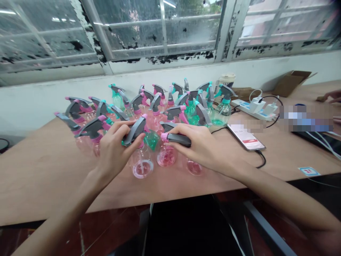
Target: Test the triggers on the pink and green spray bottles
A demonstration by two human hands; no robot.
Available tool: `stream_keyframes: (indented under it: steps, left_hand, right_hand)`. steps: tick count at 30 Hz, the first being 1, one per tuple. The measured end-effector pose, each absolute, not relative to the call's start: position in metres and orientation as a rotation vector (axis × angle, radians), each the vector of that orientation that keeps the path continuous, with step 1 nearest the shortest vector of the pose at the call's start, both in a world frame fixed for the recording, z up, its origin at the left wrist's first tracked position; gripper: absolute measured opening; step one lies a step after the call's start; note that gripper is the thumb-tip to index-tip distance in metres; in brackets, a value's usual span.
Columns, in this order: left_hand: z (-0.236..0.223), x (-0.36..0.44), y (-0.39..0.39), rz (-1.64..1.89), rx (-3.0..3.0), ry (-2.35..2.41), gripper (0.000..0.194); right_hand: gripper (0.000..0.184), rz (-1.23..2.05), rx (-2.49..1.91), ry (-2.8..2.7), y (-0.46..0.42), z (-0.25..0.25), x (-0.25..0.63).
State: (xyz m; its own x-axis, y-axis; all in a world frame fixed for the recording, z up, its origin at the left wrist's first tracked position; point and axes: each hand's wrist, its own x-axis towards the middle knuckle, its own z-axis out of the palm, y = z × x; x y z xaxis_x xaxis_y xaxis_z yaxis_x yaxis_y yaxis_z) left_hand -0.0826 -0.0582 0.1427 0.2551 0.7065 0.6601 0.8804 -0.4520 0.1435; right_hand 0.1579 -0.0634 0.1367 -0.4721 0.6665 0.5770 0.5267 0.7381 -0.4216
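Note:
My left hand is closed around the grey and pink trigger head of a clear pink spray bottle near the table's front. My right hand grips the grey and pink head of a second pink spray bottle, just to the right of the first. Both bottles look upright. Partly behind my right wrist stands another pink bottle, its upper part hidden. A green spray bottle shows between my hands. Several more pink and green bottles with grey trigger heads crowd together behind them.
On the right lie a phone with a cable and a white power strip with plugs. A paper cup and an opened cardboard box stand near the wall. Another person's hand shows at the right edge, near a blurred-out patch.

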Motion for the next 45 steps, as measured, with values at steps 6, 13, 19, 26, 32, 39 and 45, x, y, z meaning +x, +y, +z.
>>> stream_keyframes:
  steps: [6, 13, 19, 26, 32, 39, 45]
  left_hand:
    - [0.141, -0.096, -0.037, -1.088, -2.233, -1.424, 0.035]
    - [0.136, -0.106, -0.036, -1.137, -2.291, -1.334, 0.038]
    - [0.135, -0.109, -0.040, -1.084, -2.348, -1.327, 0.034]
    - [0.133, -0.105, -0.045, -0.952, -2.293, -1.409, 0.039]
    - [0.128, -0.098, -0.052, -0.827, -2.225, -1.404, 0.034]
    - [0.129, -0.096, -0.067, -0.856, -2.268, -1.510, 0.027]
    - [0.130, -0.085, -0.070, -0.805, -2.423, -1.781, 0.038]
  right_hand:
    - [0.017, 0.234, -0.871, -2.284, -0.037, 0.138, 0.146]
    - [0.041, 0.354, -0.745, -2.457, -0.035, 0.147, 0.148]
    - [0.052, 0.408, -0.752, -2.449, -0.036, 0.148, 0.149]
    - [0.048, 0.412, -0.806, -2.445, -0.042, 0.147, 0.152]
    - [0.033, 0.292, -0.863, -2.411, -0.048, 0.148, 0.154]
    - [0.030, 0.263, -0.917, -2.401, -0.048, 0.149, 0.154]
    - [0.034, 0.304, -0.882, -2.384, -0.047, 0.145, 0.150]
